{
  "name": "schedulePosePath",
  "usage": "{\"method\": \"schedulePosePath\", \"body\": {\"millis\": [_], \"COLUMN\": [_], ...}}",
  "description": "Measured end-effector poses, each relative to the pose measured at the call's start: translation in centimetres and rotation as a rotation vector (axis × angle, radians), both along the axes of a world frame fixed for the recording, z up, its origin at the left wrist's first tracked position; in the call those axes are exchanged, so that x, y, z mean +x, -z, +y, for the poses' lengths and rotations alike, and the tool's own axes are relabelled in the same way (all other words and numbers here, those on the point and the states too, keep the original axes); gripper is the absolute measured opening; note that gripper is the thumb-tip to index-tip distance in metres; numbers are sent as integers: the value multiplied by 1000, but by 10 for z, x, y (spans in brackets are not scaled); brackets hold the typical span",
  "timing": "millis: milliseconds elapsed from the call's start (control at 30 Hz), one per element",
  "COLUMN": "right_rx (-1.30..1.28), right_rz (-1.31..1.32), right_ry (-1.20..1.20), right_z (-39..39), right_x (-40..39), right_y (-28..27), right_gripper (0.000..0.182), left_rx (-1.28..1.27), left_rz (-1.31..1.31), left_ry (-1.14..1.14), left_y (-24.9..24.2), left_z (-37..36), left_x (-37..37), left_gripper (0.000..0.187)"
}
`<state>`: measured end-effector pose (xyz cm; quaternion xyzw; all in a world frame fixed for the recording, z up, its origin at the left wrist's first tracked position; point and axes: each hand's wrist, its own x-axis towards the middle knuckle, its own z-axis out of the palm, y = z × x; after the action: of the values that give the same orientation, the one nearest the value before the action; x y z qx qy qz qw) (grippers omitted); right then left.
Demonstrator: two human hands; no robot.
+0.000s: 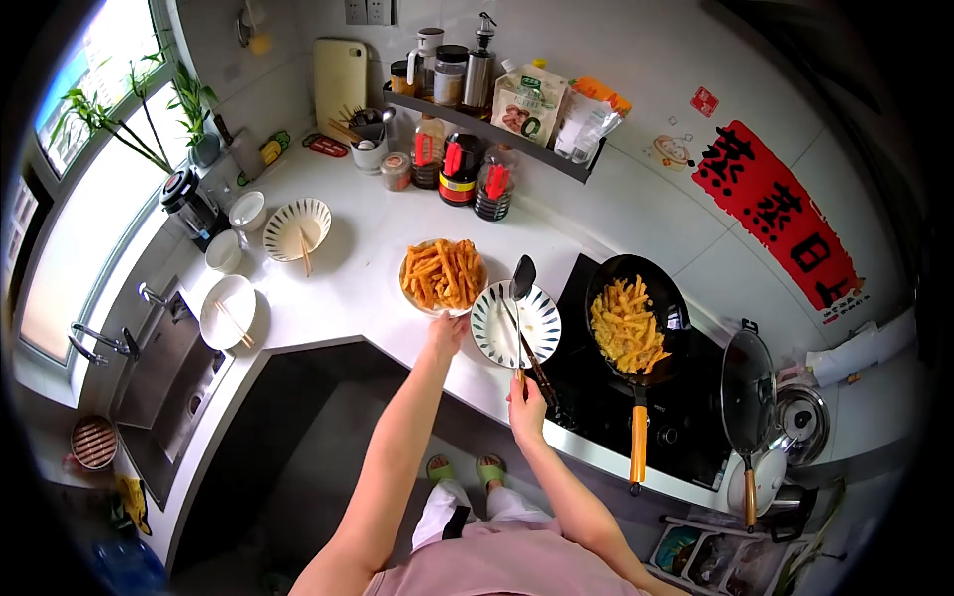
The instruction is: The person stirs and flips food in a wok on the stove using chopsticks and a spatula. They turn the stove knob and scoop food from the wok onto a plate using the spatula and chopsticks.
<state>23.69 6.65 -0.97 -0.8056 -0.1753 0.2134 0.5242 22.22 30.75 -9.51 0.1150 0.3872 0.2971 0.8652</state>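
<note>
My left hand grips the front rim of a plate heaped with golden fried strips, its fingers partly under the edge. In my right hand is the handle of a long cooking spoon with a dark head. That spoon reaches over a white plate with blue-green dashes, which bears only a few small bits. A pair of dark chopsticks rests across this plate's right side. To the right, a black wok on the stove holds more paler fried strips.
The black stovetop meets the counter's front edge. A glass lid stands right of the wok, whose wooden handle juts forward. Bottles line the wall below a shelf. Bowls sit left, near the sink.
</note>
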Motion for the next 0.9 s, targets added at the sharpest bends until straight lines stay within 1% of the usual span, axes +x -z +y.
{"method": "schedulePosePath", "body": {"millis": [33,67,100,233,267,300,367,400,433,467,500,567,600,633,700,733,767,800,833,867,900], "right_rx": [-6,3,14,2,5,4,1,37,74,74,27,-13,15,40,113,110,105,168,169,182,195], "right_rz": [-1,-14,-25,-37,-41,-71,-100,-96,-89,-86,-131,-173,-215,-255,-152,-161,-170,-222,-220,-318,-416], "right_ry": [5,3,0,-29,-31,-42,-55,-47,-42,-51,-59,-70,-72,-73,-101,-114,-129,-103,-106,-174,-241], "right_z": [-1,-2,-2,-2,-1,-1,-1,2,4,5,9,18,23,27,31,31,30,29,24,18,11], "right_x": [-1,0,-1,-2,0,1,3,6,7,8,10,11,7,1,-13,-16,-20,-25,-24,-21,-15], "right_y": [-2,-6,-9,-22,-23,-23,-20,-15,-11,-6,-6,-9,-13,-17,-32,-30,-28,-27,-27,-28,-32], "right_gripper": [32,31,31,30,30,30,30,26,23,23,24,25,23,22,20,20,21,20,20,19,18], "left_rx": [-6,-21,-34,7,99,102,143,142,142,268,393,425,464,500,476,482,412,469,529,528,482], "left_rz": [-1,66,136,80,96,94,5,-4,-2,76,156,241,352,465,412,362,328,315,302,302,320], "left_ry": [5,3,-1,-19,-7,-10,-76,-43,-50,167,385,536,576,618,595,552,465,419,371,366,379], "left_y": [-13,-24,-22,-4,0,4,12,10,10,13,3,-54,-77,-91,-96,-98,-100,-99,-98,-97,-107], "left_z": [2,4,9,35,43,50,63,66,60,45,25,-42,-72,-96,-124,-135,-145,-152,-156,-158,-157], "left_x": [2,5,6,4,5,4,-3,-7,-11,-19,-27,-42,-46,-49,-57,-57,-53,-53,-53,-56,-61], "left_gripper": [37,36,36,37,37,37,36,40,40,44,47,52,51,50,49,46,36,32,27,27,23]}}
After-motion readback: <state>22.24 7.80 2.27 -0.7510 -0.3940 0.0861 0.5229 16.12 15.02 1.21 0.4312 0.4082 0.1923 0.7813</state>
